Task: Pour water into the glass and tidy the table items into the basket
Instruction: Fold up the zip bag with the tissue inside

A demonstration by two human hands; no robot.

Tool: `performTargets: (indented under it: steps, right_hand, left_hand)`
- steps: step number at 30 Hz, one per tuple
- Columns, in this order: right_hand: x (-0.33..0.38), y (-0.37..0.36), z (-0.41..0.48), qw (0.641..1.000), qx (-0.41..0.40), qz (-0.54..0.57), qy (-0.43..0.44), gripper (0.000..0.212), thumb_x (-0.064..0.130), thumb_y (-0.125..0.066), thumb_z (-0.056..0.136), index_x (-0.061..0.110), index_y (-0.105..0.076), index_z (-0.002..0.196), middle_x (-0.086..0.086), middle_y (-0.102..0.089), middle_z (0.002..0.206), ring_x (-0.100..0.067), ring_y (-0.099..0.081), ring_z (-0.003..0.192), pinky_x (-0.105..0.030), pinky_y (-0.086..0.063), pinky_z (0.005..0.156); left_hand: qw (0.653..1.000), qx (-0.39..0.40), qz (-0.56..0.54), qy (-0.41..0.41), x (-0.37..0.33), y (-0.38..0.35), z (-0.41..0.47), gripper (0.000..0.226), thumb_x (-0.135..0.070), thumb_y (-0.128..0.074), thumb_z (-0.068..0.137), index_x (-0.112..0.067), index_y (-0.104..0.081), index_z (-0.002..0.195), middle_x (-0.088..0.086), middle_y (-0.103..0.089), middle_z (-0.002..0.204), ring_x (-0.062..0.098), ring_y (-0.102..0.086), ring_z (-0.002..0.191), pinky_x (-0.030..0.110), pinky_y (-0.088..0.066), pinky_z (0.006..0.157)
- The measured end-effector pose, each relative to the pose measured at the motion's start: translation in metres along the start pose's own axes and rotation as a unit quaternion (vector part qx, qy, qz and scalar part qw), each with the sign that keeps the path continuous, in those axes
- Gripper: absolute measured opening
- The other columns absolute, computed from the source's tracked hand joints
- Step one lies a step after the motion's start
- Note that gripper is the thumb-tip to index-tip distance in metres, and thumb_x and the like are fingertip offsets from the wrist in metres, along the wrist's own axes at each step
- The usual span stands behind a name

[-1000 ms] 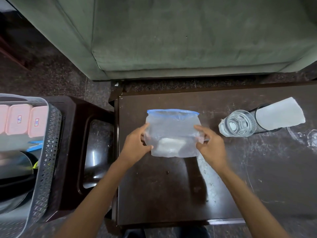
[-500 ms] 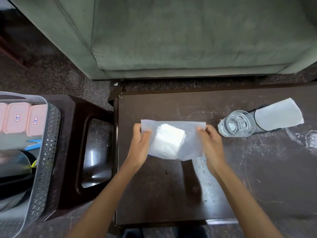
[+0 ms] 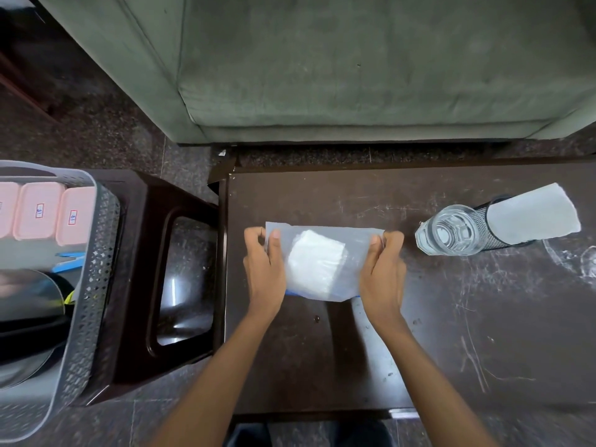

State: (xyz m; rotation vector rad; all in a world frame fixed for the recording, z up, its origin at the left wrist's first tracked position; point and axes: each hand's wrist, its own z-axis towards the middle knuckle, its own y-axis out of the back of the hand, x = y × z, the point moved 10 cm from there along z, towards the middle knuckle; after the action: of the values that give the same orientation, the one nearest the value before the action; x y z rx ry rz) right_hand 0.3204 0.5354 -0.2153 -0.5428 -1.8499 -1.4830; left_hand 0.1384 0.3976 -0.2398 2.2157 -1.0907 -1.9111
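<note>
plastic bag (image 3: 354,253), clear, stretched between both hands over the surface (image 3: 451,333) near its left edge; cannot tell whether it rests on the surface. left hand (image 3: 263,266) pinches the bag's far left corner, thumb on top. right hand (image 3: 383,269) pinches the far right corner the same way. white folded pad (image 3: 314,261) inside the bag. blue zip strip (image 3: 290,293) along the bag's near edge. glass (image 3: 446,233) toward the surface's far right, just beside black mesh holder (image 3: 483,230) with white sheet (image 3: 532,211) in it. grey perforated basket (image 3: 93,269) on dark stool (image 3: 180,201) beside the surface's left edge, pink lidded boxes (image 3: 40,214) inside. green sofa (image 3: 354,75) beyond the far edge.
</note>
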Motion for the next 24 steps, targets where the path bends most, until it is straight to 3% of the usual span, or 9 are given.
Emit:
performTargets:
  steps: [5,10,13,17,20,24]
  right_hand:
    - [0.007,-0.005,-0.002,1.000,0.009,-0.004,0.019,0.014,0.022,-0.031,0.100,0.014,-0.028,0.089,0.008,-0.038,0.061,-0.027,-0.041,0.058,-0.031,-0.028,0.054]
    - [0.023,-0.002,-0.009,1.000,-0.010,0.020,0.019,0.012,0.021,-0.033,0.099,0.015,-0.030,0.089,0.008,-0.040,0.062,-0.025,-0.042,0.059,-0.032,-0.028,0.054]
    - [0.065,0.014,-0.003,0.993,-0.060,0.083,0.050,0.010,0.017,-0.037,0.099,0.011,-0.037,0.090,0.006,-0.041,0.065,-0.018,-0.038,0.060,-0.032,-0.025,0.056]
    - [0.154,0.006,0.002,0.981,-0.076,0.151,0.098,0.014,0.020,-0.036,0.098,0.008,-0.039,0.092,0.013,-0.037,0.066,-0.009,-0.031,0.057,-0.029,-0.021,0.056]
    - [0.222,-0.028,-0.011,0.972,-0.063,0.199,0.109,0.010,0.020,-0.037,0.099,0.016,-0.033,0.090,0.013,-0.035,0.064,-0.012,-0.031,0.059,-0.029,-0.021,0.057]
    - [0.289,-0.093,-0.046,0.965,0.019,0.225,0.133,0.011,0.027,-0.037,0.097,0.016,-0.037,0.095,0.003,-0.045,0.077,-0.023,-0.044,0.069,-0.033,-0.031,0.062]
  left_hand:
    - [0.999,-0.028,0.014,-0.024,-0.008,0.013,-0.004,0.014,-0.022,-0.042,0.098,-0.011,-0.036,0.090,-0.011,-0.039,0.068,-0.008,-0.046,0.057,0.013,-0.036,0.052]
    - [0.999,-0.026,0.032,-0.035,-0.019,0.029,0.000,0.013,-0.024,-0.041,0.098,-0.014,-0.036,0.090,-0.010,-0.040,0.068,0.005,-0.041,0.056,0.015,-0.035,0.052]
    - [0.996,0.031,0.054,-0.070,-0.054,0.049,0.033,0.015,-0.026,-0.043,0.096,-0.014,-0.039,0.088,-0.001,-0.044,0.072,0.017,-0.041,0.064,0.029,-0.034,0.062]
    - [0.976,0.158,0.148,-0.017,-0.099,0.102,0.103,0.014,-0.020,-0.047,0.093,-0.012,-0.047,0.081,0.013,-0.047,0.075,0.019,-0.048,0.070,0.035,-0.044,0.067]
    - [0.966,0.195,0.166,0.039,-0.126,0.177,0.139,0.027,-0.008,-0.047,0.087,-0.014,-0.041,0.061,0.007,-0.042,0.054,0.018,-0.046,0.047,0.028,-0.041,0.056]
    - [0.932,0.255,0.236,0.101,-0.114,0.269,0.161,0.019,-0.004,-0.053,0.088,-0.013,-0.048,0.072,0.013,-0.058,0.072,0.022,-0.057,0.064,0.027,-0.048,0.066]
